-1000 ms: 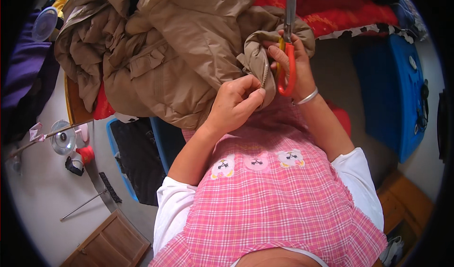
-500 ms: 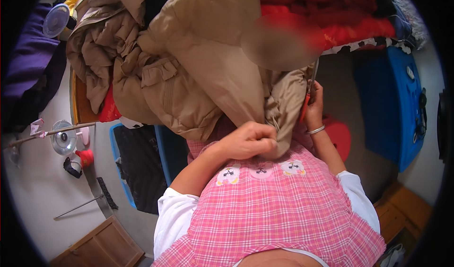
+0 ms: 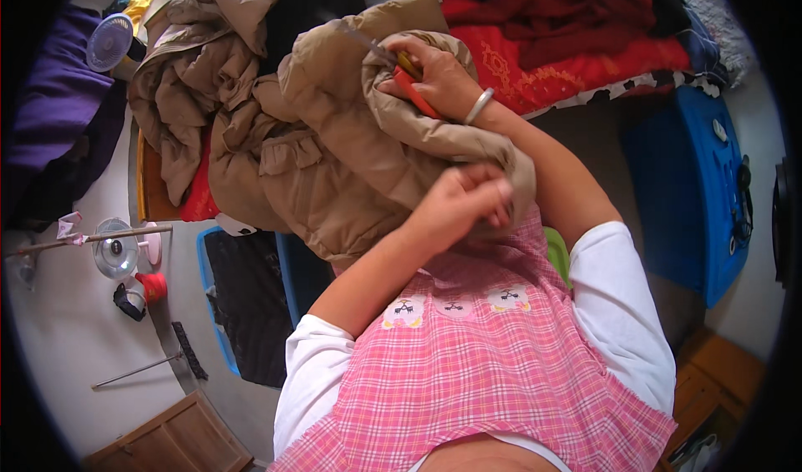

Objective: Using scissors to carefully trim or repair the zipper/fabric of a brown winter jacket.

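Your scissors lie close against the tan padded jacket bunched over your lap; a slip could snag the fabric or nick your fingers. Your right hand is closed around their orange handles. Your left hand pinches a jacket fold near your chest.

The right hand with the scissors has moved up the tan jacket.

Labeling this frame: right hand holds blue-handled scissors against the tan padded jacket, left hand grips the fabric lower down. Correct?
Not quite: the scissors have orange-red handles, not blue. The head view shows the right hand holding them against the tan padded jacket, while the left hand grips the fabric lower down.
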Tool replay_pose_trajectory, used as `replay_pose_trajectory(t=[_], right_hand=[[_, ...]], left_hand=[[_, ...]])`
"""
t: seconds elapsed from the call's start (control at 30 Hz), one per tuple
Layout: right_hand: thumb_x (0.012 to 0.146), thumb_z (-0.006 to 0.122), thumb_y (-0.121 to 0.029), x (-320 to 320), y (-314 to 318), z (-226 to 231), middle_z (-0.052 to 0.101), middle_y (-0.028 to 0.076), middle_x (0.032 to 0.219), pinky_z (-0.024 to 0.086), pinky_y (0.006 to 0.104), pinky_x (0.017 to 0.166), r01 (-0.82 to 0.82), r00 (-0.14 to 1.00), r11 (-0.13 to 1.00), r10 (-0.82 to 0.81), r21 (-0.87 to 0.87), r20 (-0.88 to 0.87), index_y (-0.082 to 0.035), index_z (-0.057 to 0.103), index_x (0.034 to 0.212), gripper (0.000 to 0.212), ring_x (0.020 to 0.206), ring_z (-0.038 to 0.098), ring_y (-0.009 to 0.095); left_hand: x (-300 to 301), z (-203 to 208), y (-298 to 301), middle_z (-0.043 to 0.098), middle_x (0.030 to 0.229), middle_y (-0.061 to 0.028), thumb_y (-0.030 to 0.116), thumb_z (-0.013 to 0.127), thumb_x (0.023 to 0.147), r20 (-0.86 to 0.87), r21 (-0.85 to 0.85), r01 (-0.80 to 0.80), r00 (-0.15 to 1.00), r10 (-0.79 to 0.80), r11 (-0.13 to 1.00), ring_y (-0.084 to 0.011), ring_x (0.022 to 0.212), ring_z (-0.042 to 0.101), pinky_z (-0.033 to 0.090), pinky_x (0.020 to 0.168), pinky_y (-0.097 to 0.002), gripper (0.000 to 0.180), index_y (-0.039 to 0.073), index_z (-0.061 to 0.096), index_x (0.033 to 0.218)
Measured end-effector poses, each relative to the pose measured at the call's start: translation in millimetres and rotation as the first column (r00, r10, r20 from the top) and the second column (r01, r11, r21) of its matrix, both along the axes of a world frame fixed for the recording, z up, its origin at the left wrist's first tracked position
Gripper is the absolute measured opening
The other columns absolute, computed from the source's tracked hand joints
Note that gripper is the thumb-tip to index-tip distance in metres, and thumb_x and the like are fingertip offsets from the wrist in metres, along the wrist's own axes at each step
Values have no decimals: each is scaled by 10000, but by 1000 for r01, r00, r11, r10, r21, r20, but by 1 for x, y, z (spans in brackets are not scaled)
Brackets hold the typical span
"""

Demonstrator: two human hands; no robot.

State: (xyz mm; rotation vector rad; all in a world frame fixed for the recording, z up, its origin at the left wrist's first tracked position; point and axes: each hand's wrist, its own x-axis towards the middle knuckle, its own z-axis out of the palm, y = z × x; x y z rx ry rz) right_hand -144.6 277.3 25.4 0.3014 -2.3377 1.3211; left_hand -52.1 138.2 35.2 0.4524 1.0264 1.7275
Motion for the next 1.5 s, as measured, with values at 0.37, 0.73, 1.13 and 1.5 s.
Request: replay_pose_trajectory(t=[0.37,0.73,1.13,1.5], right_hand=[[957,425,-347,168,67,42,604,80,936,460,235,679,262,956,713,-99,-650,277,-56,358,1315,466,773,585,115],[937,314,-528,253,8,28,547,86,936,471,272,704,239,784,284,507,-929,357,-65,320,1356,625,779,552,129],[931,320,-540,253,9,7,586,117,923,493,277,687,224,813,10,549,-975,192,-50,383,1317,626,754,585,147],[908,312,-590,250,3,2,580,155,917,517,295,632,254,807,-82,568,-964,164,-52,366,1315,677,727,611,179]], left_hand=[[-19,-19,15,612,827,-21,119,578,880,338,22,-212,921,192,977,-117,684,619,493,558,-208,78,85,550,945],[-16,-17,53,625,899,-56,87,588,863,293,-22,-288,914,281,957,-155,817,640,537,700,-250,94,43,556,940],[-10,-19,62,632,881,-48,84,602,858,188,-15,-367,913,363,930,-150,820,634,539,732,-281,82,43,588,927],[-11,-27,61,626,927,-68,83,546,887,100,0,-372,924,370,928,-155,847,628,531,765,-300,111,15,575,970]])
